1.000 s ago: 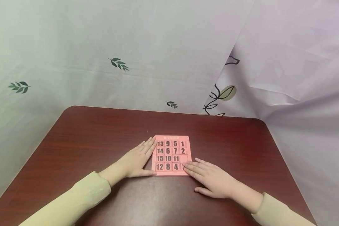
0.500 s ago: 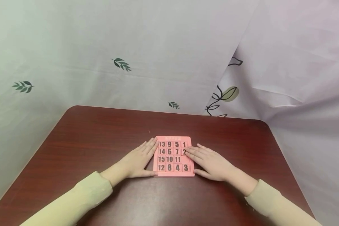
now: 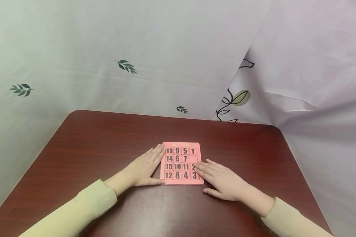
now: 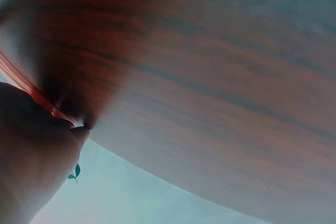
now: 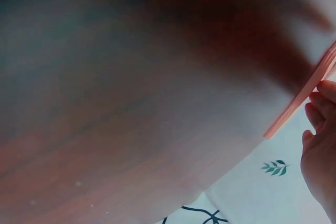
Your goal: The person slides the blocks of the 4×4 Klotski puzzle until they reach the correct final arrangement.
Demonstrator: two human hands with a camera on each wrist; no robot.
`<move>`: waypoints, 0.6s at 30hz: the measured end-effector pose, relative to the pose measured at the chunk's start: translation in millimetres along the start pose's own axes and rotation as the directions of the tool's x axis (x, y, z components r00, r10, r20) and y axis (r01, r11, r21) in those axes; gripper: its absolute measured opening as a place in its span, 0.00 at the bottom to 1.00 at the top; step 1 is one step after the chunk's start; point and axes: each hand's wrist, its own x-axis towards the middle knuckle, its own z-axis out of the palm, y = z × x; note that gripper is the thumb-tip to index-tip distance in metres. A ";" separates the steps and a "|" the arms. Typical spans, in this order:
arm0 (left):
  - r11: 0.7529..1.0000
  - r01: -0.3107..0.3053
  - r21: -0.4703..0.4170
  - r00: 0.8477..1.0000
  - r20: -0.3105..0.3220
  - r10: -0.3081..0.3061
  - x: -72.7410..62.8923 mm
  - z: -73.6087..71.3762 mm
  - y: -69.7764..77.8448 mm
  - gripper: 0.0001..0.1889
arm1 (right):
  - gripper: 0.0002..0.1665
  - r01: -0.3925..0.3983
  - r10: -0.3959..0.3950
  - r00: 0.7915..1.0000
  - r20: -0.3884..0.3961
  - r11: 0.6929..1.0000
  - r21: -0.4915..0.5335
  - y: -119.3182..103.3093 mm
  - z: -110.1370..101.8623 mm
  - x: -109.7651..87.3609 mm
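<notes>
A pink sliding number puzzle [image 3: 181, 182] lies flat on the brown table, its black-numbered tiles in a grid. The gap is in the right column, second row, between the 1 tile [image 3: 192, 151] and the 2 tile. My left hand [image 3: 143, 168] rests along the puzzle's left edge, fingers straight, thumb at the lower left corner. With straight fingers my right hand [image 3: 222, 179] touches the 2 tile [image 3: 193, 166], partly covering it; its thumb is off the frame's right side. In the right wrist view the puzzle's pink edge [image 5: 299, 100] shows beside the fingers.
The dark red-brown wooden table [image 3: 112, 138] has rounded far corners. Behind it hangs a pale curtain [image 3: 166, 49] with green leaf prints, and a second cloth [image 3: 314, 82] drapes at the right.
My right hand moved from the lowest tile up to the 2 tile, then back toward me, sliding the 2 down one row. The gap is now above it. My left hand stayed put.
</notes>
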 end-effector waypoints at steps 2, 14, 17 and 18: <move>1.000 0.002 0.002 1.000 0.000 -0.002 -0.1 -0.4 -0.1 0.62 | 0.43 0.000 0.000 1.000 -0.004 1.000 -0.004 -0.5 0.0 -0.4; 1.000 0.003 0.009 1.000 0.007 -0.004 -0.7 -0.6 0.3 0.62 | 0.43 -0.079 0.076 0.997 0.028 0.993 0.088 19.2 -1.9 24.2; 1.000 0.003 0.012 1.000 0.010 -0.003 -0.8 -0.1 0.5 0.62 | 0.43 -0.105 0.099 0.993 0.065 0.990 0.095 27.1 -0.5 33.0; 1.000 0.003 0.013 1.000 0.011 -0.004 -0.8 0.0 0.7 0.62 | 0.43 -0.116 0.109 0.991 0.077 0.989 0.094 29.6 -0.1 35.6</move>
